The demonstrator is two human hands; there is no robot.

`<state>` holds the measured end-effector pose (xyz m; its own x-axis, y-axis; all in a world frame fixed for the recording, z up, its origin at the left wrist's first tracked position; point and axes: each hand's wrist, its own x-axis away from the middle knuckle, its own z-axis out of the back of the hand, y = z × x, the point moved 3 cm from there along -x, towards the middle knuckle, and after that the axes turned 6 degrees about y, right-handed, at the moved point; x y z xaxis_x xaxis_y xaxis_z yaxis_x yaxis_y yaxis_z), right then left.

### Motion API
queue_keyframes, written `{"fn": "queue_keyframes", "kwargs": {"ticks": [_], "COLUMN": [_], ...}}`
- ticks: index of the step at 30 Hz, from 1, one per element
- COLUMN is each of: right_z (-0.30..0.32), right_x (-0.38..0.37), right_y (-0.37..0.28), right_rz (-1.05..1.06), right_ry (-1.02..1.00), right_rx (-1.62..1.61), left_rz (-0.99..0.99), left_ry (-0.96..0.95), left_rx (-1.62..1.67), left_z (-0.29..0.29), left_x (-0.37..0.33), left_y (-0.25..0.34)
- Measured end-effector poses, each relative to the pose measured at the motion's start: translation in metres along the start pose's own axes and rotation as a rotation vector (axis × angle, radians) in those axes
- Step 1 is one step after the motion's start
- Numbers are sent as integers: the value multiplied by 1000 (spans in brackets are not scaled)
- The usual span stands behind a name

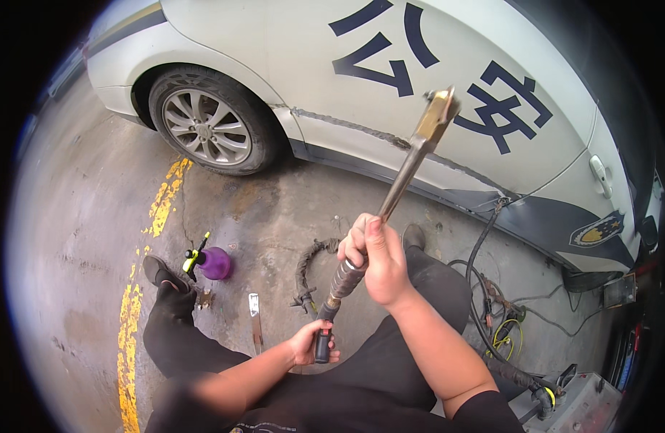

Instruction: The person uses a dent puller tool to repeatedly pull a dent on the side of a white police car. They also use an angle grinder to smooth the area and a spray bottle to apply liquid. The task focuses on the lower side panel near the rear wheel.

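A long metal dent puller (404, 171) slants up and away in front of me, its brass-coloured head raised before the white car door. My left hand (309, 344) is closed round the black handle at its lower end. Higher up, my right hand (378, 258) wraps the shaft just above a ribbed, coiled section, thumb pointing up along it. Behind the tool, the white car (289, 43) has a rough, damaged crease (361, 130) along its lower door. The tool's head appears in front of the panel; whether it touches cannot be told.
A purple spray bottle (217, 264) stands near my left foot. Beside it lie a metal strip (256, 325) and a dark wrapped cable (303, 270). Cables (484, 252) run from the car's lower door down to a grey machine (585, 404) at the lower right. The car wheel (206, 126) is at upper left.
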<state>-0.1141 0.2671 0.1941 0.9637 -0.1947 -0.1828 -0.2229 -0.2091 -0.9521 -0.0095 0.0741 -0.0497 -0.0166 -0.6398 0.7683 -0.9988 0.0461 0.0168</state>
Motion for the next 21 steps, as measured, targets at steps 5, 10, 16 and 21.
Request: {"fn": "queue_keyframes", "kwargs": {"ticks": [5,10,16,21], "right_z": [-1,-4,1,16], "right_x": [-45,-48,-52,-71], "right_y": [6,131,204,203], "right_rz": [-3,-493,-644,-639], "right_ry": [-17,332,407,455], "right_rx": [-122,-3,86,75], "left_rz": [-80,90,244,196], "left_ry": [268,369,384,314], "left_rx": [52,188,201,206], "left_z": [-18,2,23,16], "left_x": [44,24,-6,-2], "left_y": [5,-42,-60,-42]}}
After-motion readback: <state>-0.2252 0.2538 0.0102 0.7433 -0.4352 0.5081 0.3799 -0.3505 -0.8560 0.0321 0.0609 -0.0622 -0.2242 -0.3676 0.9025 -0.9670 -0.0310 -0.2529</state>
